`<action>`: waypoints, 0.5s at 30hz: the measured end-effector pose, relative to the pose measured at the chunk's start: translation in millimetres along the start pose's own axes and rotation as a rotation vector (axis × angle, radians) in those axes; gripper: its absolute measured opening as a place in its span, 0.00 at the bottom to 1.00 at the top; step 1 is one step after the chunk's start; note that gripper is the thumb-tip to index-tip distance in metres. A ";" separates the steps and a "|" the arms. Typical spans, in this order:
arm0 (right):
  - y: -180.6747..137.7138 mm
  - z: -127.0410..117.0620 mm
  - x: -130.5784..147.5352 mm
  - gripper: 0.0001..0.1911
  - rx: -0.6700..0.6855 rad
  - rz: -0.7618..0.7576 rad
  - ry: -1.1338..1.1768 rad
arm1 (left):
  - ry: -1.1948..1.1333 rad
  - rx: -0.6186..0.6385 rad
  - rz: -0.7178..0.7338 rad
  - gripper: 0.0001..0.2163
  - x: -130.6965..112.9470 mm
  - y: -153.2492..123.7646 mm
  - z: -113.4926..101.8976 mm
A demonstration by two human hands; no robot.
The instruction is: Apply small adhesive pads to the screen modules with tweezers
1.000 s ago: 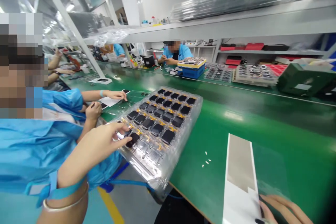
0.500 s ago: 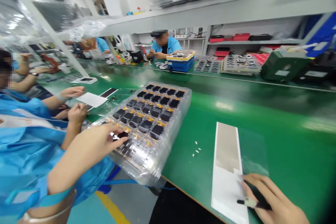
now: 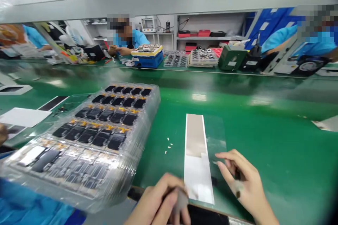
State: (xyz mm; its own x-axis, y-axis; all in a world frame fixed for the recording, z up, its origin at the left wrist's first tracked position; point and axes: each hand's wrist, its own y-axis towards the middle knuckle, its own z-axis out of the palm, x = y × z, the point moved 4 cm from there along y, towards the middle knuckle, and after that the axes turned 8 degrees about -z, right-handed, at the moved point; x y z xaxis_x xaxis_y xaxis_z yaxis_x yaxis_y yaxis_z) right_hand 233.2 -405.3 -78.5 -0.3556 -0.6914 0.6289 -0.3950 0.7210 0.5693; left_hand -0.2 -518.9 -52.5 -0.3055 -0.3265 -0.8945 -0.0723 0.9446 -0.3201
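Observation:
My left hand (image 3: 158,205) is at the bottom edge, just left of a white strip (image 3: 196,168) that lies on the green table (image 3: 264,140). Its fingers are pinched on a small grey part (image 3: 181,200), which is blurred. My right hand (image 3: 244,179) rests to the right of the strip, on a clear film (image 3: 217,140). Its fingers curl round a thin dark tool (image 3: 238,187) with a pale tip. A stack of clear plastic trays (image 3: 142,119) with rows of small black screens (image 3: 116,112) sits to the left and overhangs the table's near edge.
A person in blue (image 3: 126,37) works at the far side behind a blue box (image 3: 148,61) and part trays (image 3: 202,56). A green machine (image 3: 232,58) and another person (image 3: 311,38) are at the back right. White sheets (image 3: 23,116) lie at the left.
The view has swung right and down. My left hand left the tray and came to the strip with a small part. My right hand moved up onto the film.

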 end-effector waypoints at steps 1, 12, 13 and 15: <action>7.1 -1.7 3.1 0.04 0.014 0.041 0.062 | -0.028 0.044 0.027 0.16 3.5 14.0 16.7; 36.6 52.9 31.4 0.09 0.185 -0.159 0.022 | -0.230 0.027 0.046 0.10 33.9 80.2 35.9; 34.4 55.9 31.6 0.10 0.178 -0.195 -0.019 | -0.248 0.031 0.038 0.10 35.7 80.6 36.0; 31.1 59.1 31.5 0.10 0.178 -0.243 -0.071 | -0.273 0.052 0.023 0.10 37.8 81.2 36.7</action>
State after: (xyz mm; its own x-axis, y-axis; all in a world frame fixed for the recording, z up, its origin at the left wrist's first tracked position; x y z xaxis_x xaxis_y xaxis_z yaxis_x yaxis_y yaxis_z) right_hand 159.7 -407.4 -72.3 -0.2887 -0.8485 0.4435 -0.6159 0.5192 0.5925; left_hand 17.2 -455.7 -123.7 -0.0385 -0.3081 -0.9506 -0.0174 0.9513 -0.3077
